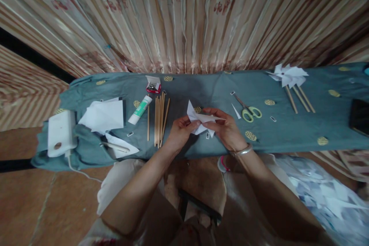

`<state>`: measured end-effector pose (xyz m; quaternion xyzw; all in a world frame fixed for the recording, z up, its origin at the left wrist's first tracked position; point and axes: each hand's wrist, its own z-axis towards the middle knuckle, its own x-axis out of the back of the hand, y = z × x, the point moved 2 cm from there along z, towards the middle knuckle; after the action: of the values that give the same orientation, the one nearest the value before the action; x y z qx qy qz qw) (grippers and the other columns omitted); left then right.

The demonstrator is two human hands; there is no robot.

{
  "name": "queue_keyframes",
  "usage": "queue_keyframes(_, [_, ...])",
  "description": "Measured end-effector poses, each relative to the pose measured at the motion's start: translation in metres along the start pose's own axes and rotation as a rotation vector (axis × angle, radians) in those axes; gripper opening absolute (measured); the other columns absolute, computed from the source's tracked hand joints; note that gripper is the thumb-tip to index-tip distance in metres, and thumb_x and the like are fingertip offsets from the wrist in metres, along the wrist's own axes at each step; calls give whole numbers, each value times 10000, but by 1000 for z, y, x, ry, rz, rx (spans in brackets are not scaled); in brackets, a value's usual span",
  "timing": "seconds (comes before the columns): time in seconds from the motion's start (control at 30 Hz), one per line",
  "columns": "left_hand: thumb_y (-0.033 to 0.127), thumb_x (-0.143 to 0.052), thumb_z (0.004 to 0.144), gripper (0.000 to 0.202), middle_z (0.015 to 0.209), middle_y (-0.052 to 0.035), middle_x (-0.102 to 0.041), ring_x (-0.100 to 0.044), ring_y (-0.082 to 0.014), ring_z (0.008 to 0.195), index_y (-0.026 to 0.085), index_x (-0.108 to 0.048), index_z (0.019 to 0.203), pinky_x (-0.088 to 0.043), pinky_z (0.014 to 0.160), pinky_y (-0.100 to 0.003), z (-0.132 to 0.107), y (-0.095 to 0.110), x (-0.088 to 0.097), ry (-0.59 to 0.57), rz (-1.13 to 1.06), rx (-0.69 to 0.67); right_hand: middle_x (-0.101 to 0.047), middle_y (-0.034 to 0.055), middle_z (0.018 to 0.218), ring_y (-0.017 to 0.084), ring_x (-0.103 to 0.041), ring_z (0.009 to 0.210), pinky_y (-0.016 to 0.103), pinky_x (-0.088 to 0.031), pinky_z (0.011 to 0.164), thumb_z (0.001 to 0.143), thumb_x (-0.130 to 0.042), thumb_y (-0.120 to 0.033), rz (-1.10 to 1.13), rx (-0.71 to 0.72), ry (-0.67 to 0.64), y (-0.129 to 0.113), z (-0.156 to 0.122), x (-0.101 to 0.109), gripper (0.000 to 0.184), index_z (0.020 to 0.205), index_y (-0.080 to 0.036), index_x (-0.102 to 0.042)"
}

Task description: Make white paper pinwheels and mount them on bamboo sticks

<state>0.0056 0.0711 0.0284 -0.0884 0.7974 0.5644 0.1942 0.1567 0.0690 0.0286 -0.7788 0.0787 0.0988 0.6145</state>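
Between my two hands, above the cloth-covered table, is a white paper pinwheel (193, 112) with its points partly folded. My left hand (182, 130) pinches its near left side, thumb on top. My right hand (226, 127), with a silver bangle at the wrist, grips the right side between thumb and fingers. Left of my hands lies a row of several wooden sticks (159, 121). Beyond them sits a small open red box of pins (153, 85). Green-handled scissors (248, 110) lie to the right, beside a thin paper scrap (236, 111).
Finished paper pinwheels on sticks (291, 75) lie at the far right. On the left are a glue stick (140, 110), stacked white paper (106, 115), a pen (115, 147) and a white power device (61, 132) with a cable. A dark object (359, 117) sits at the right edge.
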Motion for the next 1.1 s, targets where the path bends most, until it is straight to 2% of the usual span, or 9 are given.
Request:
queue_keyframes(0.17, [410, -898, 554, 397, 808, -46, -756, -639, -142, 703, 149, -766, 823, -491, 724, -272, -1, 0, -2, -23, -14, 8, -770, -8, 870, 178, -708, 738, 305, -581, 703, 493, -935, -353, 10, -13, -30, -5, -1, 0, 541, 960, -237, -688])
queue_keyframes(0.43, [437, -916, 481, 441, 752, -47, -746, -637, -157, 656, 143, -752, 765, -478, 639, -262, 1, -7, 3, -8, 76, 30, -764, -25, 766, 140, -662, 603, 257, -515, 562, 546, -915, -312, -28, -39, -28, -1, -3, 4, 528, 1015, -213, -693])
queue_keyframes(0.7, [420, -913, 502, 424, 731, -26, -727, -616, -130, 646, 139, -758, 780, -468, 668, -255, -4, -6, 2, -21, 27, 39, -783, 2, 808, 162, -700, 670, 281, -559, 610, 558, -911, -320, -5, -32, -54, 3, -3, 1, 498, 987, -221, -679])
queue_keyframes(0.9, [451, -916, 494, 436, 734, -34, -731, -627, -151, 660, 148, -750, 760, -500, 692, -293, -7, -7, 3, 85, 25, 12, -771, 7, 763, 158, -692, 640, 270, -556, 590, 570, -904, -340, -18, -10, -24, 4, -1, -3, 474, 960, -199, -674])
queue_keyframes(1.0, [455, -906, 526, 415, 753, -35, -736, -635, -154, 672, 154, -748, 764, -505, 700, -295, -9, -5, 4, 96, 45, -2, -754, -5, 718, 151, -671, 604, 256, -535, 539, 556, -909, -343, -18, -19, -10, 4, 0, -6, 456, 925, -199, -684])
queue_keyframes(1.1, [503, -869, 577, 427, 769, -41, -734, -645, -164, 689, 154, -743, 788, -508, 701, -296, -5, 4, 11, 63, 140, -47, -763, 0, 738, 155, -686, 618, 262, -554, 559, 544, -918, -335, 4, -25, 6, 3, 3, -7, 449, 910, -200, -694])
